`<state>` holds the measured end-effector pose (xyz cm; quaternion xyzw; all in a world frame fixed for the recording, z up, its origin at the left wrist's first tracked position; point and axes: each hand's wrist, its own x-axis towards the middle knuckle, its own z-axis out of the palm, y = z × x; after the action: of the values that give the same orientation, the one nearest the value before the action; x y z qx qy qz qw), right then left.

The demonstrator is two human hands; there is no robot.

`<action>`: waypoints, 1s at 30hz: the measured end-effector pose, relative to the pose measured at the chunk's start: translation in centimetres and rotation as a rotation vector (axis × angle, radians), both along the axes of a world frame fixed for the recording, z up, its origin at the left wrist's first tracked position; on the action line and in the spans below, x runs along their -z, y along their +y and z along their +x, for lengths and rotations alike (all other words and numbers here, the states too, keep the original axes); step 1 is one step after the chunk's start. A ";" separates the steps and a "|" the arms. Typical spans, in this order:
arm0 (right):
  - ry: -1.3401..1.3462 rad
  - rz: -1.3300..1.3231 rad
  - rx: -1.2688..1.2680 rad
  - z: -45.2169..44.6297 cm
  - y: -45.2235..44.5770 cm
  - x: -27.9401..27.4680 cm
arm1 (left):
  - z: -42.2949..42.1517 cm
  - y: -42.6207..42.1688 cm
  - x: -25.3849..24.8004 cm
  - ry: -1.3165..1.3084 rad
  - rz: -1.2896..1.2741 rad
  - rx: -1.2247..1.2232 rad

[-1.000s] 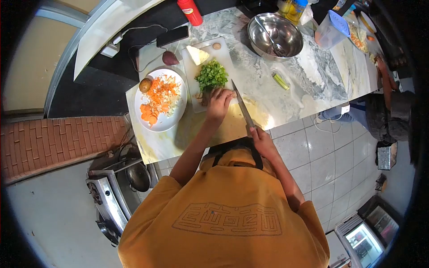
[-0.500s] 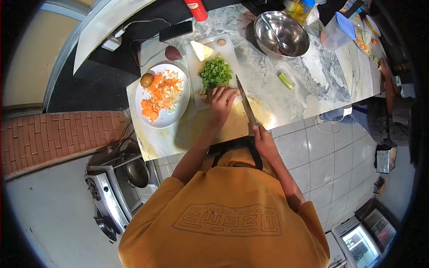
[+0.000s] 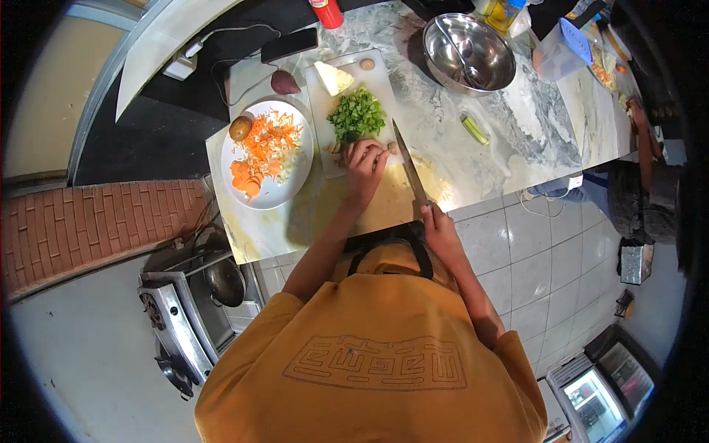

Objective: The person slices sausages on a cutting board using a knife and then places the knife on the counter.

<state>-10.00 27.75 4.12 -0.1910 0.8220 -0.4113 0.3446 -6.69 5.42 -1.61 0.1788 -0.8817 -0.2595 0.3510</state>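
Note:
My right hand grips the handle of a long kitchen knife, its blade pointing away from me across the right edge of the white cutting board. On the near part of the board, my left hand rests with fingers curled down; what lies under them is hidden. A small light-brown piece shows beside its fingertips, close to the blade. Just beyond the fingers is a heap of chopped green leaves. Farther up the board lie a pale wedge and a small round brownish item.
Left of the board, a white plate holds shredded and sliced carrot and a brown round vegetable. Behind it are a purple-red bulb and a phone. A steel bowl, green stalks and a plastic container stand rightward.
The knife blade has shifted slightly right, away from my left fingers, and more of the light-brown piece shows. My left hand stays curled on the board. The view has moved slightly.

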 end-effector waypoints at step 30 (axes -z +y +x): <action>0.021 -0.001 0.008 0.8 -0.8 0.3 | -0.3 0.0 -0.2 -0.046 0.021 0.087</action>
<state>-9.18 26.98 3.82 -0.1920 0.8260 -0.4112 0.3343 -6.99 5.44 -1.40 0.1498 -0.8937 -0.2798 0.3171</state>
